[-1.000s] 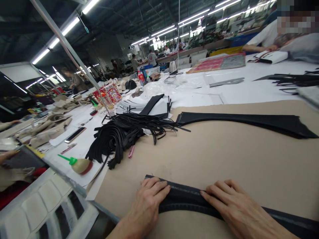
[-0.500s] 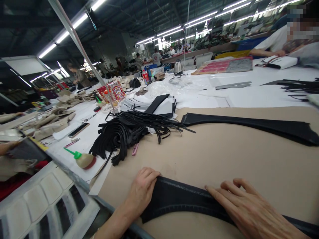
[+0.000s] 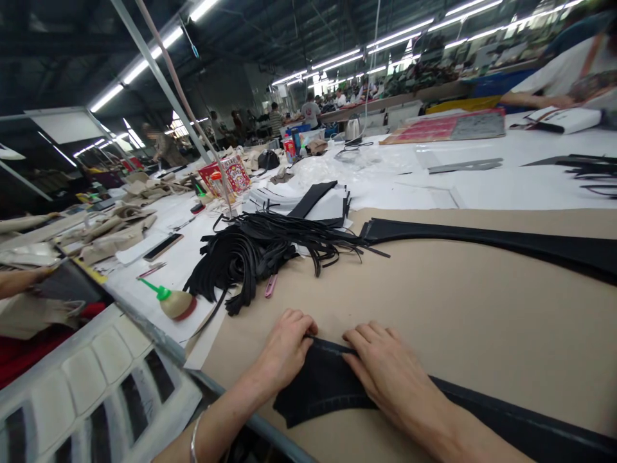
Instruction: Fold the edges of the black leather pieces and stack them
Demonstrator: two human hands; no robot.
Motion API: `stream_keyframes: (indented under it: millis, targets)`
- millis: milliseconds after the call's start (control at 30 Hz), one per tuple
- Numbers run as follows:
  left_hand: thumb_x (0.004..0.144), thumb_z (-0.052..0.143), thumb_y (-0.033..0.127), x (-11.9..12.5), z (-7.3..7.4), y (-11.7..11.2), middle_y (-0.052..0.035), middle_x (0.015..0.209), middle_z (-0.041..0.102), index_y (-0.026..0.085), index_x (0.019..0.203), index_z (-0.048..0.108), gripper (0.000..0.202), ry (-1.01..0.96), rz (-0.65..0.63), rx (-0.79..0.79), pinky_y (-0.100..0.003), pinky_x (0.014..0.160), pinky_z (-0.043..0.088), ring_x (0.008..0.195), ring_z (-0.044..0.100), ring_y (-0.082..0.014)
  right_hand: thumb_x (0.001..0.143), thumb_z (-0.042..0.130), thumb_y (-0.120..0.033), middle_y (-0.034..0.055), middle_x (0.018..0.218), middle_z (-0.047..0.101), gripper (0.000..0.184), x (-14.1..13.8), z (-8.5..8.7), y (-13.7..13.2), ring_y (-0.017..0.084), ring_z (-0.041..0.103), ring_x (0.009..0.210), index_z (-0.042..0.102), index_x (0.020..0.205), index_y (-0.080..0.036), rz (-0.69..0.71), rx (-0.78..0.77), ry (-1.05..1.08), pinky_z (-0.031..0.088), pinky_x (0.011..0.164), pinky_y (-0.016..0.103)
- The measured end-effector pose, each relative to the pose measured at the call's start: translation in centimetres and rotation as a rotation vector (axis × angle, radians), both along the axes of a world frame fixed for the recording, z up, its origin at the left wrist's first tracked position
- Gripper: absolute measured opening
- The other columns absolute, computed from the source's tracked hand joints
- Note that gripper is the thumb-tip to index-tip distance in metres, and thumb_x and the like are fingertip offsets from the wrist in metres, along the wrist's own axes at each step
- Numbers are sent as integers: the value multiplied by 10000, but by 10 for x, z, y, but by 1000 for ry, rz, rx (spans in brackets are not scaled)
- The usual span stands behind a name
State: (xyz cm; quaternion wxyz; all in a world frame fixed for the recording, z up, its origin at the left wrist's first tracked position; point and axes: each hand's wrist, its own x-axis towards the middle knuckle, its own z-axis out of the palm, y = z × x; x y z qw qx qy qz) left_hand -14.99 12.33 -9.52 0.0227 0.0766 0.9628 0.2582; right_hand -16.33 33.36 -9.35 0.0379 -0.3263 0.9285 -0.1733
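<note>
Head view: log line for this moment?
left hand: fingers curled on end of black stitched strip | right hand: flat on strip beside left | strip: lies on tan cardboard sheet | nearby: pile of black straps

A broad bare stretch of the brown cardboard sheet (image 3: 457,302) was found open ahead of the left hand (image 3: 284,350) and the right hand (image 3: 385,373). Its far side was bounded by a long black leather panel (image 3: 482,238). The front left was blocked by a heap of black straps (image 3: 250,254), with a pink cutter (image 3: 270,286) laid just beside it. Further left, the white desk (image 3: 482,186) was taken up by a green-nozzled squeeze bottle (image 3: 173,302) and a phone (image 3: 162,246).
</note>
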Motion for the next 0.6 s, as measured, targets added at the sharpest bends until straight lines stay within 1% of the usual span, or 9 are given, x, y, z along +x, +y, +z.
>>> stream_keyframes:
  millis: [100, 233, 367, 500, 600]
  targets:
    - [767, 562, 17, -4, 1, -1, -6, 881, 584, 203, 805, 589, 193, -20, -20, -13, -315, 833, 398, 930, 495, -189, 946, 557, -175, 70, 1012, 604, 77, -2, 9, -19, 271, 517, 977, 628, 975, -186, -24, 91, -5, 347, 827, 417]
    - [745, 545, 5, -7, 2, -3, -10, 893, 568, 199, 772, 573, 197, -16, -39, -12, -301, 823, 396, 937, 494, -186, 931, 544, -131, 65, 973, 620, 101, -5, 10, -26, 261, 528, 958, 628, 952, -183, -36, 110, -23, 332, 827, 405]
    - [734, 535, -14, -5, 1, -2, -2, 853, 573, 197, 792, 555, 220, 7, -47, -12, -313, 789, 391, 888, 499, -186, 891, 552, -91, 63, 923, 606, 123, -10, 1, -26, 241, 534, 915, 634, 899, -183, -28, 36, -14, 332, 795, 372]
    - [755, 536, -23, -3, 1, -3, 7, 870, 605, 208, 874, 595, 266, 38, -70, -15, -343, 825, 373, 896, 518, -185, 860, 562, -58, 41, 900, 585, 150, -16, -7, -23, 213, 535, 879, 626, 848, -193, -6, -87, -25, 347, 749, 330]
    - [779, 555, 2, -4, 0, -7, 6, 857, 606, 216, 815, 632, 230, 53, -109, -14, -343, 841, 369, 925, 527, -189, 863, 546, -29, 11, 858, 593, 177, -19, -8, -18, 175, 542, 833, 614, 844, -192, 56, -164, -91, 366, 742, 290]
